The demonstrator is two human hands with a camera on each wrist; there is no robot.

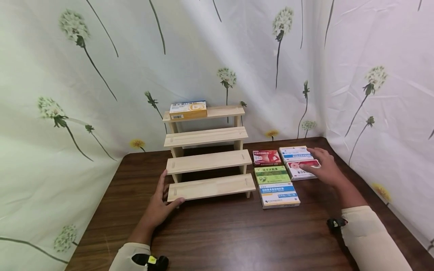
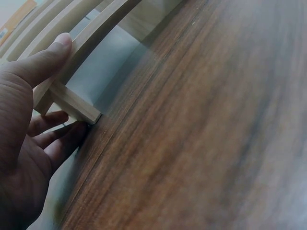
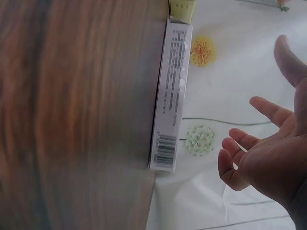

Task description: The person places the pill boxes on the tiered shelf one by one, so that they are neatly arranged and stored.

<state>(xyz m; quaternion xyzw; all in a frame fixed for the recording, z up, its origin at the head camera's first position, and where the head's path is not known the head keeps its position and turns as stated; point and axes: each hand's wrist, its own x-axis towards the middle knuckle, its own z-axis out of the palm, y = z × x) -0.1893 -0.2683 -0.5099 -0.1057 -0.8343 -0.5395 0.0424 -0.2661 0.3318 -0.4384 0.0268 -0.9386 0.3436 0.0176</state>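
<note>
Left hand (image 1: 162, 201) gripped the four-tier wooden stand (image 1: 211, 186) by its left end; right hand (image 1: 326, 169), spread, hovered above the red-and-white medicine box (image 1: 295, 173), right of the stand.

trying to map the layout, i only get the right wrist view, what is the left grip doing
Observer: The left grip holds the left end of the lowest step of a four-step wooden stand.
Operator: anything up on it
Observer: Yes, an orange-and-white box lies on the top step, toward its left end.
Operator: and what lies just right of it
Observer: A red box, with a green box in front of it, on the person's side.
</note>
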